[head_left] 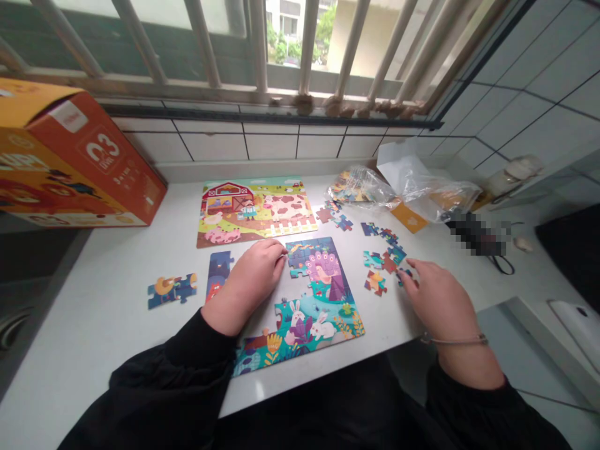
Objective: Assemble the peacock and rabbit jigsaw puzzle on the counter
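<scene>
A partly joined jigsaw puzzle with rabbits and a purple peacock lies on the white counter, a gap in its middle left. At the puzzle's upper left edge rests my left hand, fingers curled together; whatever is under them is hidden. My right hand pinches a small dark blue puzzle piece between thumb and forefinger. Just left of it lie several loose puzzle pieces. A joined blue section is partly covered by my left hand, and another small joined section lies farther left.
Behind is a farm picture puzzle. An orange box stands at the back left. Plastic bags with puzzle pieces and an orange card lie at the back right, near a blurred dark object with a strap.
</scene>
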Demonstrator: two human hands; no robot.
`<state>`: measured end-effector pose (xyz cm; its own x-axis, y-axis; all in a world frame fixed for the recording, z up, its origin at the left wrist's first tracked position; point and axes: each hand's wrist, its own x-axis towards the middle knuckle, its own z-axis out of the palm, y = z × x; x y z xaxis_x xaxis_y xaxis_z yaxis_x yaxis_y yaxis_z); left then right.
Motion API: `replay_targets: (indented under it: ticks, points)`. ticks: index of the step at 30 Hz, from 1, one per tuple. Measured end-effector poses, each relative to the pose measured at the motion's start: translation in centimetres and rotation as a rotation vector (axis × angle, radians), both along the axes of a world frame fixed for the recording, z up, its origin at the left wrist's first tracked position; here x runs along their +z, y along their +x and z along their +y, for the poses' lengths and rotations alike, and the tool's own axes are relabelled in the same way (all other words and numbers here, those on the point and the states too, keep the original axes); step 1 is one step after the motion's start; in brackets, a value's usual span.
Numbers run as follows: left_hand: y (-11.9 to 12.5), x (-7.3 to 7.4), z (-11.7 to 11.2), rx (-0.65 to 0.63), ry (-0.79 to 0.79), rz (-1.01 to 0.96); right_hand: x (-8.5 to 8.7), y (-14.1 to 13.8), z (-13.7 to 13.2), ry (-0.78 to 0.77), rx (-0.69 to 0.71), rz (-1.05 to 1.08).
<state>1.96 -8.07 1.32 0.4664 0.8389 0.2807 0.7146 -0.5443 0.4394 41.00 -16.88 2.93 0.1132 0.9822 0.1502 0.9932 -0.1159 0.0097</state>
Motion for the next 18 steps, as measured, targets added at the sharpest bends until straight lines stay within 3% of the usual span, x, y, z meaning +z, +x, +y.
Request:
replay_targets:
  ticks: [5, 8, 11, 15, 18]
  points:
    - [-1.2, 2.2, -0.3, 0.074, 0.085, 0.016, -2.1, 3.4, -1.5, -0.082, -0.046, 0.109]
    - [-3.4, 3.9, -0.4, 0.159, 0.128, -0.007, -2.5, 4.5, -0.9, -0.08, -0.022, 0.195]
    - [-7.4, 4.6, -0.8, 0.357, 0.152, -0.016, -3.0, 5.8, 0.0, -0.099, -0.019, 0.275]
    - [-14.7, 4.3, -2.4, 0.675, 0.133, 0.077, -4.4, 7.8, 0.7, -0.105, 0.027, 0.289]
    - [-19.2, 3.6, -4.4, 0.766, 0.052, 0.149, -5.6, 9.2, 1.1, -0.096, 0.089, 0.283]
